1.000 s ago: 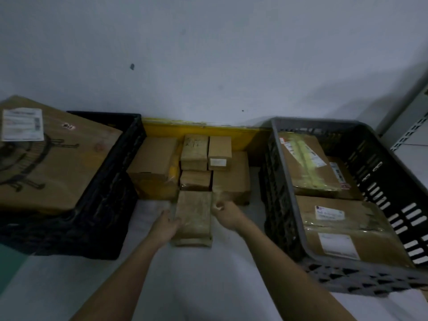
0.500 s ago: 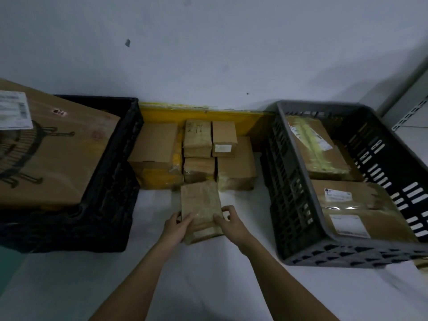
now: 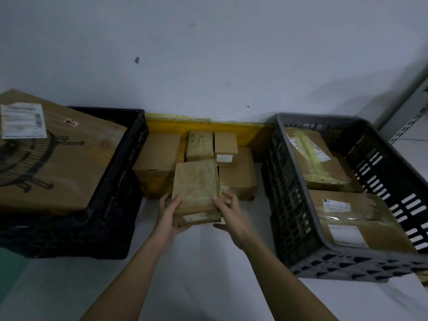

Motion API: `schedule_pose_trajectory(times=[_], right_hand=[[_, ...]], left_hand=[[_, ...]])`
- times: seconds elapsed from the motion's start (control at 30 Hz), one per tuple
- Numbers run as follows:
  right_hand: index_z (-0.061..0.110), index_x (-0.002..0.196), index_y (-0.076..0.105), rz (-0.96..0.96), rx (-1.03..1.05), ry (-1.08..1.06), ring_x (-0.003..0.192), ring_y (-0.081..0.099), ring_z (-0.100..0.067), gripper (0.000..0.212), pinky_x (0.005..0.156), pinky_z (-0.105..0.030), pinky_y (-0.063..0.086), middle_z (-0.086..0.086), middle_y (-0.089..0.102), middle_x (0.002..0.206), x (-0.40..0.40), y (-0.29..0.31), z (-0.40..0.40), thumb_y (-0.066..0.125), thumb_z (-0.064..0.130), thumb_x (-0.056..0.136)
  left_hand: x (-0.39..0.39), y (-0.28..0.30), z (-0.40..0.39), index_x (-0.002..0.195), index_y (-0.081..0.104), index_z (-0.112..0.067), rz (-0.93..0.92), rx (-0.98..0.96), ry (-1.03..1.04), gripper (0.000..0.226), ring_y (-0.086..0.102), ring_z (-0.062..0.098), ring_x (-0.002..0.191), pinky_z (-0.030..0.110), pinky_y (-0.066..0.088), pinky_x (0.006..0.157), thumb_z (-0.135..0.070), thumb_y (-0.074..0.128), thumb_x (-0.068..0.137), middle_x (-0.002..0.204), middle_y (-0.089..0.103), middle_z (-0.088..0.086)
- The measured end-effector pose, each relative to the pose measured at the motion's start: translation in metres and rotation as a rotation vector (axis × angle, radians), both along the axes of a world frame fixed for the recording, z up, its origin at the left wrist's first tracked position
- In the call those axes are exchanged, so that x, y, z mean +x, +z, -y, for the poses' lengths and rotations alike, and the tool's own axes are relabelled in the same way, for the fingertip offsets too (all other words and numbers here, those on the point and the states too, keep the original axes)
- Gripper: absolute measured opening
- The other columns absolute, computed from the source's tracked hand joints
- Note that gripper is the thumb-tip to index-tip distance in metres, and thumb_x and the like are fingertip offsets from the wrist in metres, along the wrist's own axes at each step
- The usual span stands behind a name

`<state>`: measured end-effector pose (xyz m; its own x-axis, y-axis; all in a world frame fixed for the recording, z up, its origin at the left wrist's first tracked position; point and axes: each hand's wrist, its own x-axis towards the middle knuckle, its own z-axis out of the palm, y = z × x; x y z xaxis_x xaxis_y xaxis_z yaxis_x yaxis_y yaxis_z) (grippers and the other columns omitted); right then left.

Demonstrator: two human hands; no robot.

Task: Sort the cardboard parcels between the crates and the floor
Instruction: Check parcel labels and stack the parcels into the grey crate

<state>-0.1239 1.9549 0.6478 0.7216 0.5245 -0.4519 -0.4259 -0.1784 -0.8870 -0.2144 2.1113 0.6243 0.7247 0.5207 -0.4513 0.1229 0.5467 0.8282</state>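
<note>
Your left hand and right hand grip 1 taped parcel at frame centre, lifted between the black crate at left and grey crate at right.

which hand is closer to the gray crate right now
The right hand. It grips the taped parcel on the side facing the gray crate, while the left hand grips the parcel's far side, nearer the black crate.

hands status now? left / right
Left hand: holds the parcel, thumb on top.
Right hand: grips the same parcel at its right edge.
</note>
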Motion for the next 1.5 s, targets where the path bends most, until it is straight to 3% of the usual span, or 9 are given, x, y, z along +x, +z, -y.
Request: schedule_pose_trajectory(times=[0.13,0.3,0.43,0.63,0.8,0.97,1.17,1.33,1.5], right_hand=[[0.033,0.145,0.026,-0.007,0.087,-0.042,0.111,0.06,-0.02,0.077,0.096,-0.044,0.055,0.004,0.052,0.122,0.011,0.014,0.0,0.073,0.044,0.086],[0.033,0.138,0.031,0.218,0.043,-0.094,0.11,0.059,-0.017,0.078,0.076,-0.024,0.057,0.004,0.048,0.125,0.028,0.033,0.005,0.082,0.039,0.079],[0.035,0.141,0.032,0.393,-0.002,-0.126,0.122,0.052,-0.018,0.1,0.095,-0.038,0.056,0.002,0.044,0.138,0.041,0.046,0.004,0.085,0.056,0.06],[0.035,0.145,0.031,0.727,-0.148,-0.065,0.133,0.036,-0.016,0.101,0.108,-0.043,0.044,0.007,0.036,0.14,0.05,0.074,0.013,0.082,0.058,0.06],[0.034,0.148,0.03,1.029,-0.075,0.103,0.13,0.028,0.0,0.088,0.104,-0.019,0.033,0.016,0.036,0.141,0.041,0.093,0.024,0.081,0.043,0.077],[0.041,0.151,0.026,1.188,-0.107,0.21,0.147,0.018,-0.014,0.075,0.117,-0.044,0.031,0.013,0.026,0.156,0.032,0.108,0.024,0.067,0.043,0.088],[0.037,0.144,0.041,1.135,0.037,0.239,0.13,0.044,-0.005,0.049,0.106,-0.037,0.045,0.009,0.049,0.141,0.035,0.118,0.026,0.056,0.037,0.097],[0.025,0.141,0.047,1.154,-0.053,-0.127,0.127,0.038,-0.003,0.051,0.108,-0.032,0.041,0.011,0.047,0.136,0.055,0.122,0.028,0.065,0.028,0.094],[0.044,0.146,0.036,0.537,0.238,0.033,0.128,0.052,-0.008,0.065,0.099,-0.028,0.051,0.012,0.051,0.14,0.06,0.128,0.033,0.069,0.048,0.089]], left_hand=[[0.01,0.016,0.004,0.142,0.038,-0.034,0.023,0.016,0.006,0.055,0.057,0.026,0.116,0.054,0.054,0.092,-0.042,0.062,0.093,0.131,0.054,0.003],[0.029,0.047,0.011,0.141,0.044,-0.026,-0.03,0.538,-0.04,0.046,0.056,0.016,0.115,0.026,0.052,0.08,-0.019,0.06,0.098,0.135,0.051,-0.001],[0.055,0.081,0.016,0.139,0.052,-0.031,-0.015,0.675,-0.135,0.043,0.052,0.016,0.122,0.039,0.05,0.101,-0.029,0.062,0.097,0.134,0.052,-0.003],[0.078,0.099,0.032,0.122,0.064,-0.034,0.037,0.6,-0.116,0.044,0.065,0.019,0.109,0.045,0.054,0.096,-0.053,0.067,0.083,0.123,0.066,0.001],[0.085,0.108,0.042,0.126,0.061,-0.02,0.128,0.232,-0.035,0.056,0.071,0.027,0.102,0.053,0.057,0.09,-0.052,0.073,0.081,0.116,0.072,0.008],[0.087,0.117,0.039,0.137,0.056,-0.024,0.284,0.041,-0.125,0.089,0.066,0.033,0.116,0.058,0.052,0.095,-0.063,0.085,0.063,0.128,0.068,0.01],[0.086,0.129,0.027,0.131,0.061,-0.022,0.261,0.153,-0.066,0.073,0.071,0.03,0.105,0.05,0.056,0.089,-0.048,0.084,0.066,0.118,0.072,0.01],[0.082,0.132,0.016,0.131,0.062,-0.017,0.308,0.11,-0.029,0.066,0.069,0.032,0.109,0.051,0.052,0.095,-0.042,0.077,0.071,0.122,0.07,0.014],[0.078,0.14,0.014,0.138,0.055,-0.012,0.387,0.079,-0.126,0.056,0.063,0.034,0.12,0.052,0.047,0.103,-0.041,0.058,0.09,0.129,0.066,0.017]])
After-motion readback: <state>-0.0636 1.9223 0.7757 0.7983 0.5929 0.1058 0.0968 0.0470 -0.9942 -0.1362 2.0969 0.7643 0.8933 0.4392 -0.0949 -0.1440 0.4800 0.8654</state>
